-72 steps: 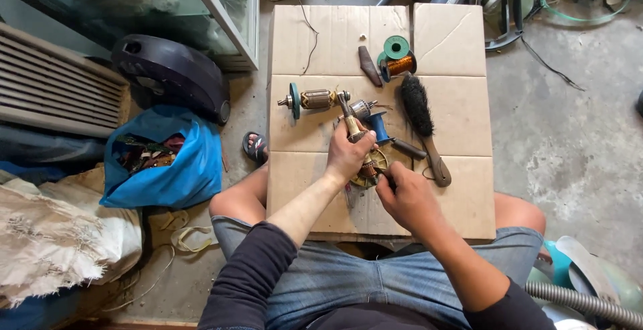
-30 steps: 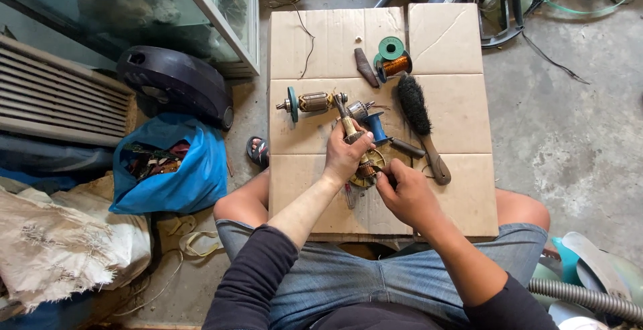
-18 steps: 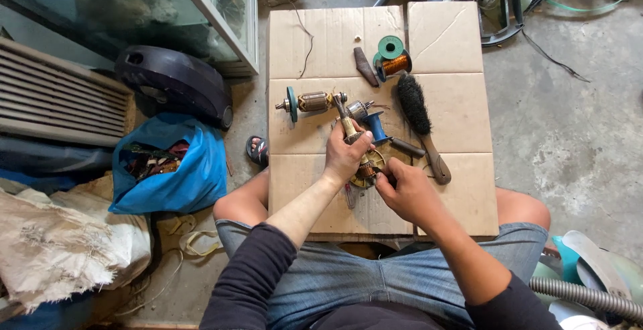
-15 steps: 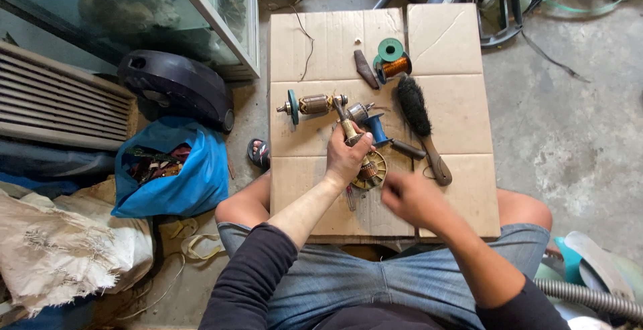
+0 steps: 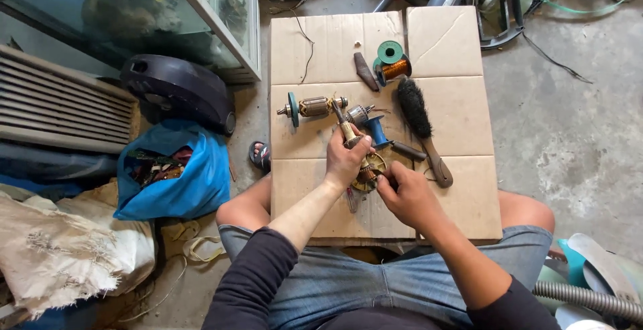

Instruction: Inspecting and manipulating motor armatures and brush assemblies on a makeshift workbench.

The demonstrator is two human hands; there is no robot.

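Even, bright daylight from above; shadows are soft and short, falling beneath the hands [image 5: 378, 176] onto the cardboard sheet [image 5: 442, 35]. Mild reflections cross the glass cabinet [image 5: 134, 9]. Focus is sharp at centre; wide-angle distortion bends the frame edges.

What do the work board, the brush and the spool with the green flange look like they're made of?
Work board: corrugated cardboard, matte tan, with fold creases and scuffs. Brush: dark bristles, likely wire or stiff fibre, on a brown handle that looks like wood. Spool: green flange, probably plastic, wound with shiny orange wire that looks like enamelled copper.
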